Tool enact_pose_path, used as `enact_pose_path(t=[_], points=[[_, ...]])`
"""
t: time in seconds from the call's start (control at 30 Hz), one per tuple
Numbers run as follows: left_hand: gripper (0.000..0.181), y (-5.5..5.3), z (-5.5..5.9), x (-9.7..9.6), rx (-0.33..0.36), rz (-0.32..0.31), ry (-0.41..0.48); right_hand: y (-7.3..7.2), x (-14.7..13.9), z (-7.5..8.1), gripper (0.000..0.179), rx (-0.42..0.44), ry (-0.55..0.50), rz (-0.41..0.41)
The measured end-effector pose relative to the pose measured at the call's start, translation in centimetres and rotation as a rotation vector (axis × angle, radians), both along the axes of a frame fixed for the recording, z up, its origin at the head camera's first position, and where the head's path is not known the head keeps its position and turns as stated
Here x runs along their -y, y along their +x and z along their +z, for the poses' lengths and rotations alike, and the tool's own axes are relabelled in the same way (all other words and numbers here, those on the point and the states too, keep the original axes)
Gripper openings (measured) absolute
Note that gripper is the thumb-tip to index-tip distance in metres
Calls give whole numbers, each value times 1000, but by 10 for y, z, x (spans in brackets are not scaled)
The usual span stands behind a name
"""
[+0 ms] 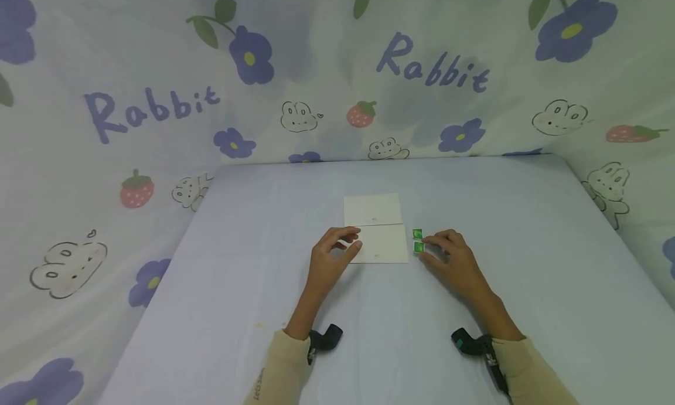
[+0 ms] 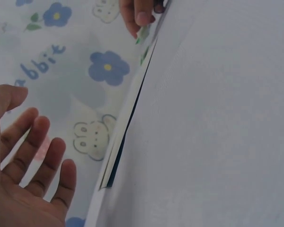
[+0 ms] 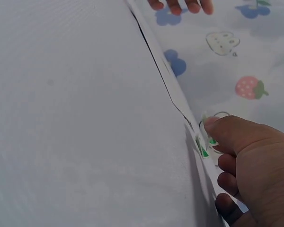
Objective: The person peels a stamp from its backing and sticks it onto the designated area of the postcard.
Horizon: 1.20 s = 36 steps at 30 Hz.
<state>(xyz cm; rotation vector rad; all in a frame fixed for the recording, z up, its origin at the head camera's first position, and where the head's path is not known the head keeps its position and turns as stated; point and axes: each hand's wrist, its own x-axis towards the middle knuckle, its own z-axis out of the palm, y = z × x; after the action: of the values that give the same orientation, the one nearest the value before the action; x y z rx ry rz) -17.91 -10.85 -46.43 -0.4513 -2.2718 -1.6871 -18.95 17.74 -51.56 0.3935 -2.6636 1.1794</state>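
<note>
Two off-white panels lie one behind the other, the far panel (image 1: 371, 210) meeting the near panel (image 1: 381, 242) along a dark line. In the left wrist view their edge (image 2: 114, 163) shows a dark underside. My left hand (image 1: 329, 261) hovers at the near panel's left side, fingers loosely bent and holding nothing. To the right of the panels, my right hand (image 1: 454, 264) pinches a small green square (image 1: 419, 248) between thumb and forefinger. Just behind it sits a second green square (image 1: 418, 234), close to the forefinger's tip.
A white cloth covers the table (image 1: 221, 264). Behind and beside it hangs a curtain (image 1: 321, 71) printed with flowers, rabbits and strawberries. Each wrist carries a black camera mount, the left mount (image 1: 327, 339) and the right mount (image 1: 469, 341).
</note>
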Motion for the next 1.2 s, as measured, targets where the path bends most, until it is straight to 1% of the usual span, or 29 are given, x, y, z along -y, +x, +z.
enact_pose_path(t=[0.07,0.1,0.17,0.27,0.37,0.4,0.5,0.6,0.67,0.73,0.83,0.9,0.93,1.03,1.17,1.2], points=[[24,3,6,-3,-2,5,-1,1,-1,2,33,-17,-7,-2],[24,4,8,-3,-2,10,-6,2,-1,3,33,-30,-9,-4],[24,2,4,-3,-3,18,-25,3,-1,6,32,-59,-14,-7],[25,2,3,-3,5,21,-31,5,0,8,31,-97,-18,-17],[25,4,7,-3,6,8,-12,6,1,8,30,-119,-23,-25],[25,6,10,-4,10,2,-3,6,1,8,30,-123,-23,-28],[25,8,12,-4,19,-21,6,8,0,9,29,-120,-36,-39],[25,8,13,-5,30,-35,8,10,-1,9,29,-87,-68,-54],[26,5,6,-6,34,-33,5,10,-2,9,29,-62,-92,-61],[25,1,-2,-6,36,-23,-6,11,-3,9,29,-45,-113,-62],[25,-4,-15,-5,37,-12,-22,12,-3,10,29,-53,-127,-58],[25,-5,-19,-4,34,-17,-21,13,-2,10,29,-68,-133,-54],[25,-5,-19,-4,35,-21,-17,13,-2,11,29,-76,-138,-51],[25,3,-4,-6,35,-47,-5,14,-2,11,31,-107,-153,-39],[25,12,16,-10,33,-58,-14,15,-1,13,31,-103,-169,-33],[24,12,17,-10,32,-58,-15,16,0,14,31,-96,-170,-34]])
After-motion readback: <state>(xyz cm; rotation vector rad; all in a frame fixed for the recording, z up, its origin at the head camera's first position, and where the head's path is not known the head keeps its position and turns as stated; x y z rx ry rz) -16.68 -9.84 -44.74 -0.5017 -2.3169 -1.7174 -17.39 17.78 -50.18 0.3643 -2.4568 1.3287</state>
